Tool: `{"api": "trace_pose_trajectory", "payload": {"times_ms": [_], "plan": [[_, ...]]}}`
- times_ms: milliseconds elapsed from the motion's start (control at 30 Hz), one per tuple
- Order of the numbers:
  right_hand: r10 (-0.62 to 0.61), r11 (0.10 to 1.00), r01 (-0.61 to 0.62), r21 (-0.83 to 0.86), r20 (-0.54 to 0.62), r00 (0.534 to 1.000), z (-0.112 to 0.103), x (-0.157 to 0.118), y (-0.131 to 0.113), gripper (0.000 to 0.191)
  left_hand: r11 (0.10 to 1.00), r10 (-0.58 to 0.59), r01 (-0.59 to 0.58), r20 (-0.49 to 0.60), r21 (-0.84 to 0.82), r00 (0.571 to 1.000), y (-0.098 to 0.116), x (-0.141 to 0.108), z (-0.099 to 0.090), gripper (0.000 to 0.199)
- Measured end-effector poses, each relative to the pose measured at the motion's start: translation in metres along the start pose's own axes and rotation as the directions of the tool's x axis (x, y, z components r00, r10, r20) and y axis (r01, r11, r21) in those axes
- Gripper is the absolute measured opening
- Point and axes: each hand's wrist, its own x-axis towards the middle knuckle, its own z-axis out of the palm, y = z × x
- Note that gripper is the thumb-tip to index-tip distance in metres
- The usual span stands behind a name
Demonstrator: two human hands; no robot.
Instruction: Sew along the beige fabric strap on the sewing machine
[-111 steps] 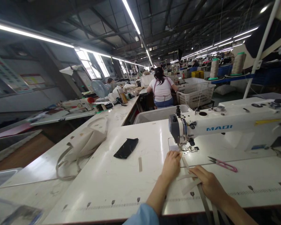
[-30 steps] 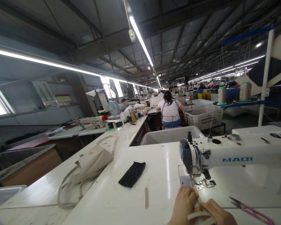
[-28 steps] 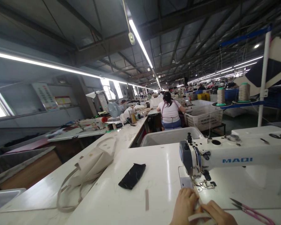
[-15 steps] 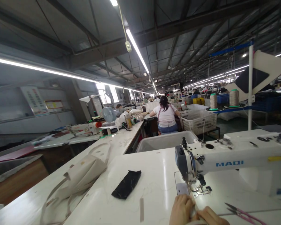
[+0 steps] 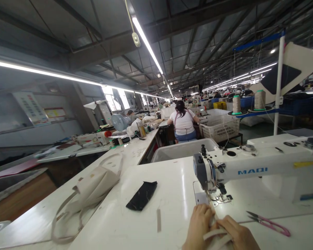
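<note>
Just in front of the needle area of a white sewing machine (image 5: 253,170), my left hand (image 5: 199,224) is closed over a light beige fabric strip (image 5: 219,233). Close beside it on the right, my right hand (image 5: 236,232) has its fingers bent around the same strip, part of which loops up between the two hands. The far end of the strip runs toward the presser foot (image 5: 221,198); my fingers partly cover it. Thread snips with pink handles (image 5: 272,224) lie on the table to the right of my right hand.
A black fabric piece (image 5: 142,196) and a short beige strip (image 5: 159,220) lie on the white table left of my hands. Farther left rests a beige bag (image 5: 96,191) with straps. Behind the table stands a white bin (image 5: 182,151); beyond it sits a person (image 5: 183,121). Thread cones (image 5: 260,100) stand at right.
The view has tipped down slightly, so more of both hands and the snips shows. The strip's loop between my hands is now visible. Both hands stay near the presser foot.
</note>
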Motion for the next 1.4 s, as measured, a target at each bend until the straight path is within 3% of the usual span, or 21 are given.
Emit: {"api": "trace_pose_trajectory", "payload": {"times_ms": [167,433,1400], "plan": [[0.050,0.998,-0.053,0.018,0.117,0.992,-0.010,0.001,-0.004,0.028,1.000,0.025,-0.025,0.002,0.017,1.000,0.003,0.001,-0.002,0.021],[0.076,0.996,-0.082,0.030,0.172,0.982,-0.027,0.002,-0.010,0.032,0.999,0.046,-0.046,0.009,-0.006,0.999,0.008,0.005,-0.005,0.024],[0.119,0.986,-0.143,0.091,0.226,0.967,-0.038,0.005,-0.016,0.024,0.994,0.105,-0.104,-0.011,0.025,0.994,0.005,0.006,-0.001,0.024]]}}
